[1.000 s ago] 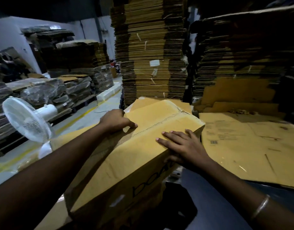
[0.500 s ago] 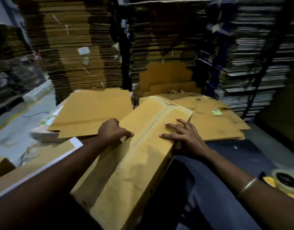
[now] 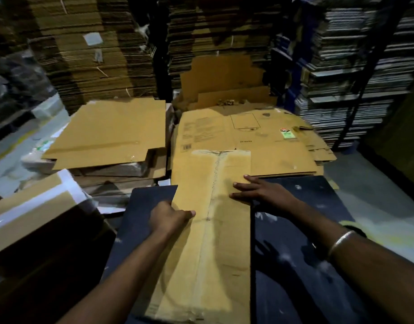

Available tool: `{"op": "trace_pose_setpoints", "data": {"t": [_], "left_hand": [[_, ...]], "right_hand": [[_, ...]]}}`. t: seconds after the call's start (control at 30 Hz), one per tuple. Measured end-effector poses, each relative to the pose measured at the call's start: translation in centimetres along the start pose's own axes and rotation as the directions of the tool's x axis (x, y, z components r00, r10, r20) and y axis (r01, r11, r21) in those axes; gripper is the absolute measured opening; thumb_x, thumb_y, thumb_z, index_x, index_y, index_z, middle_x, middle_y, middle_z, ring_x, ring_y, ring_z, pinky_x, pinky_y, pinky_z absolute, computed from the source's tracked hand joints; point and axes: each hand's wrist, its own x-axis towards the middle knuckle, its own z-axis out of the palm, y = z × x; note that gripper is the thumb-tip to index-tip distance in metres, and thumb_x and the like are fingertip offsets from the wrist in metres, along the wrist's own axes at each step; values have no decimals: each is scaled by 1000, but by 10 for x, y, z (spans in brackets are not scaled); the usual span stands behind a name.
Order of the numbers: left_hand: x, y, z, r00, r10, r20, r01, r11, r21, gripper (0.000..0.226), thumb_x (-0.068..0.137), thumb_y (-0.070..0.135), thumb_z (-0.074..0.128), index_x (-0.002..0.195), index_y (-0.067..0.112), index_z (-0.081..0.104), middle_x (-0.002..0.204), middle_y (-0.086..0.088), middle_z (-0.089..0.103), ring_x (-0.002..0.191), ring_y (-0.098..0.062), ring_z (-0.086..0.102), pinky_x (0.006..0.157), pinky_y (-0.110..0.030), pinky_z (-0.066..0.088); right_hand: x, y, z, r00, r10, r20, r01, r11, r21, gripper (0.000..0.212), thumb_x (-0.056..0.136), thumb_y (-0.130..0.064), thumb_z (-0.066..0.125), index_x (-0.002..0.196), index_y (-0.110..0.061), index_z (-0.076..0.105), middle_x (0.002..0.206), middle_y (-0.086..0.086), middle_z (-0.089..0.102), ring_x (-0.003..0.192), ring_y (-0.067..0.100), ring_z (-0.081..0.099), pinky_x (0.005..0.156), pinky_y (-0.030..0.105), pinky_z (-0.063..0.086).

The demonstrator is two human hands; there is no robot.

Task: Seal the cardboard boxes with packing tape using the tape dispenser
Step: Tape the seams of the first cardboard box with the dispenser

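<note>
Dim cardboard warehouse, left hand (image 3: pixel 168 217) seemingly gripping box (image 3: pixel 208 230) edge, right hand (image 3: pixel 259 195) flat on top.

1. A cardboard box (image 3: pixel 213 230) lies lengthwise on the dark table (image 3: pixel 294 265).
2. The left hand (image 3: pixel 171 217) grips its left edge.
3. The right hand (image 3: pixel 262 194) presses flat, fingers straight, on its right flap.
4. Flattened cartons (image 3: pixel 259 136) lie beyond it.

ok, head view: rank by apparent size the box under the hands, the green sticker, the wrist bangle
1. Cardboard box, by far the largest.
2. and 3. Bangle and green sticker look similar; the bangle is nearer the camera, so unranked.
</note>
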Motion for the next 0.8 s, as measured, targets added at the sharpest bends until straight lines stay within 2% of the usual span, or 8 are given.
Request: {"op": "trace_pose_setpoints", "data": {"t": [0.1,0.2,0.27,0.37,0.43,0.63,0.73,0.8], "left_hand": [[-17,3,17,997,-35,-69,35,999,-7,46,70,50,84,98,19,65,95,1,67,82,-18,60,66,-30,49],[-22,4,20,996,-42,-81,46,998,39,63,73,52,81,119,16,58,113,-4,64,98,-24,60,73,-33,48],[-26,5,18,997,-50,-67,53,997,54,71,74,52,79,128,19,48,122,-6,59,107,-27,57,74,-34,42],[-40,3,18,1000,17,-1,-17,996,89,79,77,58,71,142,39,30,129,-8,55,116,-31,53,81,-40,41],[-49,3,21,999,33,33,-37,991,129,80,80,62,64,146,49,20,135,-12,48,121,-35,50,90,-45,43],[-55,8,30,992,124,32,-127,934,334,77,85,66,46,149,37,14,133,-10,32,122,-33,39,98,-48,42],[-52,13,42,931,356,77,-353,832,428,77,94,66,34,157,32,5,164,-2,2,151,-28,6,117,-55,15],[-49,15,50,863,484,144,-493,744,452,74,98,63,27,159,30,1,164,11,-13,153,-18,-7,120,-50,1]], "right_hand": [[-6,13,13,1000,13,-5,-13,1000,18,88,93,-15,68,146,-64,18,160,-30,10,153,8,7,60,15,27],[-6,15,13,1000,-2,-8,3,996,87,83,95,-12,64,148,-61,23,160,-30,9,149,3,0,65,20,33],[-3,10,15,999,44,-1,-42,967,249,55,101,-23,56,145,-52,40,159,-25,19,147,3,3,76,23,41],[0,-12,20,955,292,-60,-196,765,613,31,100,-24,59,130,-28,66,152,-7,45,144,20,37,106,32,43],[-6,-35,25,913,407,12,-291,632,718,39,100,-16,55,138,-22,59,158,-3,38,143,21,40,113,34,37],[-23,-84,53,900,434,50,-397,765,508,62,106,-45,30,159,-32,3,162,-15,-19,154,26,4,122,48,19],[-23,-86,53,893,450,31,-408,776,481,60,106,-47,26,160,-32,3,163,-17,-18,154,25,5,122,47,19],[-23,-87,51,888,460,12,-413,784,463,60,106,-49,25,159,-32,4,164,-18,-16,154,24,8,121,47,23]]}}
